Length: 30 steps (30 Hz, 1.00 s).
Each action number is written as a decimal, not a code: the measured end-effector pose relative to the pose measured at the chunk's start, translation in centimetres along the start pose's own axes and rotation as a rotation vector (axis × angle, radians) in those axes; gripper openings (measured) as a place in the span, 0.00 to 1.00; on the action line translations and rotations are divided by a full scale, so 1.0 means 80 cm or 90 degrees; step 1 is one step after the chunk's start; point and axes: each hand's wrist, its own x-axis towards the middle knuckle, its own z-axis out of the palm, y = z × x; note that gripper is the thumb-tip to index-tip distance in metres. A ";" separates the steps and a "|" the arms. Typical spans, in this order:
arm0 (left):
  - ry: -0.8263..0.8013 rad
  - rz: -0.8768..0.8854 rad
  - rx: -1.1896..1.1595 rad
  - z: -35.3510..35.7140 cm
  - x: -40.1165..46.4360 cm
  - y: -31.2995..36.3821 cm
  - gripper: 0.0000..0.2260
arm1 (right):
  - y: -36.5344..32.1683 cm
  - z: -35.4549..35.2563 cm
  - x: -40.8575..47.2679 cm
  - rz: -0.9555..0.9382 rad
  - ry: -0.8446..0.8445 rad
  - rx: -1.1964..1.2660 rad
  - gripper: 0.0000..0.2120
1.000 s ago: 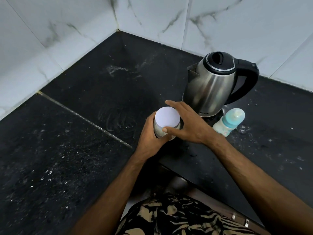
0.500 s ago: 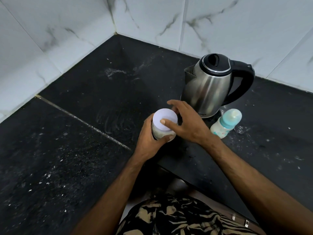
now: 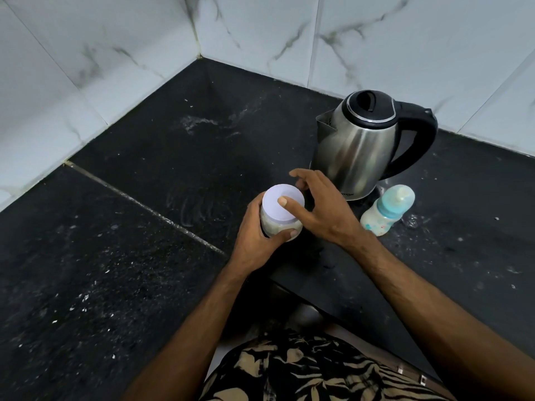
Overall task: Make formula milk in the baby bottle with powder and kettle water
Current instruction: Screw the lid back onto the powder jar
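Note:
A clear powder jar [image 3: 279, 225] with a white lid [image 3: 279, 205] stands on the black counter. My left hand [image 3: 256, 241] wraps around its body from the left. My right hand [image 3: 321, 211] lies over the lid, thumb on top and fingers around the lid's far edge. Behind stands a steel kettle [image 3: 359, 149] with a black lid and handle, spout facing left. To the right of my right hand stands a small baby bottle [image 3: 386, 212] with a teal collar and its teat on.
The black stone counter [image 3: 144, 227] fills an L-shaped corner under white marble wall tiles [image 3: 405, 39]. A seam runs diagonally across its left part. White specks and smears lie on the surface. The counter's front edge runs beside my patterned clothing.
My right thumb has shifted across the top of the lid and the fingers have spread a little. The view has tilted slightly. The jar stays where it was.

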 end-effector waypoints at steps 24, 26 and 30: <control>-0.005 -0.003 -0.020 0.001 -0.002 0.006 0.37 | 0.001 0.006 0.002 -0.018 -0.046 0.030 0.34; -0.006 -0.009 -0.019 0.001 -0.002 0.007 0.37 | 0.000 0.006 0.003 -0.002 0.020 0.028 0.33; -0.001 -0.017 -0.026 0.001 -0.002 0.008 0.37 | 0.001 -0.007 0.006 -0.057 -0.042 0.033 0.34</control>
